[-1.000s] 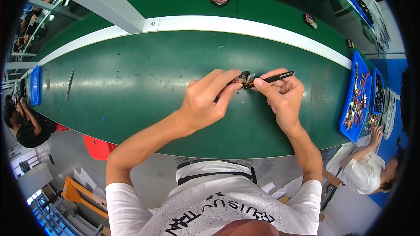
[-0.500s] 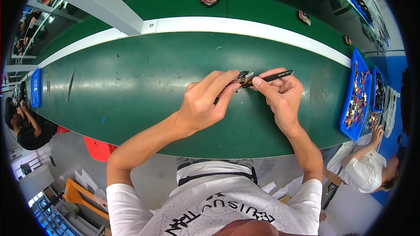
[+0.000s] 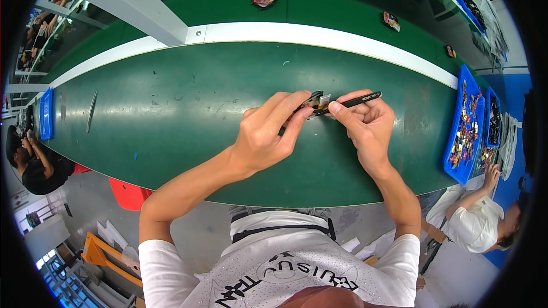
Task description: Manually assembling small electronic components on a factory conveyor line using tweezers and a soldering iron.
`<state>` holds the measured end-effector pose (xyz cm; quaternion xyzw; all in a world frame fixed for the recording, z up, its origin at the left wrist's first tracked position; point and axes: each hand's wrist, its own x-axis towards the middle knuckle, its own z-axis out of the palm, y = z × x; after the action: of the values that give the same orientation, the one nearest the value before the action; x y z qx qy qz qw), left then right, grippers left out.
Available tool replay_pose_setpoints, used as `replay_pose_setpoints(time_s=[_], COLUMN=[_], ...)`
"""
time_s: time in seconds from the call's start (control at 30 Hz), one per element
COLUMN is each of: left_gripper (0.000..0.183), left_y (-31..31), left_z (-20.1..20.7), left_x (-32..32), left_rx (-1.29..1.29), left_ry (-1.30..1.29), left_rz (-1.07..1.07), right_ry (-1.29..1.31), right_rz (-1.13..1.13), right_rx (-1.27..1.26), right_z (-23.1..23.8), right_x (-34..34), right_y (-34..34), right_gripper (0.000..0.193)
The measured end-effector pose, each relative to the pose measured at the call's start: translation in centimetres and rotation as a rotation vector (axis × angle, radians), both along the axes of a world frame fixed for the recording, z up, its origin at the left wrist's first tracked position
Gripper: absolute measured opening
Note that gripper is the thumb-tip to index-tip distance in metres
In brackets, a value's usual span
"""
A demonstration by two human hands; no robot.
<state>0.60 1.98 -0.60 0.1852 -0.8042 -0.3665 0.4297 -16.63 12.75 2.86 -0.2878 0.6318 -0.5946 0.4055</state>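
Observation:
My left hand (image 3: 267, 128) is closed around a small black assembly (image 3: 314, 97), pinched between thumb and fingers over the green workbench. A small silver-white piece (image 3: 325, 101) stands out at its right side; fingers hide most of the rest. Black tweezers (image 3: 364, 99) are gripped in my right hand (image 3: 370, 127), between thumb and fingers. Their tips point left and reach the assembly near the silver-white piece. Whether the tips have hold of anything is too small to tell.
Blue trays of small colourful parts (image 3: 463, 131) and black parts (image 3: 494, 122) stand at the right, near a co-worker (image 3: 476, 219). Another pair of tweezers (image 3: 92, 112) lies left. Beyond a white rail (image 3: 319, 35), small assemblies (image 3: 265, 1) sit on a green belt.
The assemblies on the green belt beyond the rail have shifted left. My hands stay almost in place; the tweezers have moved only very slightly against the black assembly.

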Motion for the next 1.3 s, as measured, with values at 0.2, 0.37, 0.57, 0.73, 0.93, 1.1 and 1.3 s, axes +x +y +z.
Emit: replay_pose_setpoints(time_s=[0.2, 0.37, 0.57, 0.73, 0.93, 1.1, 1.3], left_gripper=[0.024, 0.024, 0.025, 0.028, 0.022, 0.027, 0.029], left_y=[0.0, 0.0, 0.2, 0.2, 0.1, -0.9, -1.6], left_z=[0.0, 0.2, 0.3, -0.2, 1.0, 1.4, 1.2], left_x=[0.0, -0.1, -0.1, 0.0, 0.1, 0.4, 0.7], left_rx=[0.044, 0.02, -0.053, -0.012, 0.501, 0.854, 1.003], left_ry=[0.014, 0.005, -0.016, 0.011, -0.018, -0.016, 0.024], left_rz=[0.002, 0.007, 0.02, 0.002, -0.086, -0.289, -0.376], right_ry=[-0.03, -0.04, -0.071, -0.072, 0.042, 0.116, 0.229], right_rz=[0.004, -0.014, -0.019, 0.005, 0.019, 0.02, 0.007], right_rx=[0.03, 0.029, 0.05, 0.014, -0.102, -0.199, -0.286], right_z=[0.3, 0.4, 0.7, 0.3, -1.7, -1.7, -1.9], right_x=[-0.1, 0.0, 0.0, 0.0, -0.3, -0.2, 0.0], right_y=[0.1, 0.0, 0.0, 0.0, 0.4, 0.6, 0.7], right_gripper=[0.016, 0.016, 0.016, 0.015, 0.016, 0.016, 0.014])
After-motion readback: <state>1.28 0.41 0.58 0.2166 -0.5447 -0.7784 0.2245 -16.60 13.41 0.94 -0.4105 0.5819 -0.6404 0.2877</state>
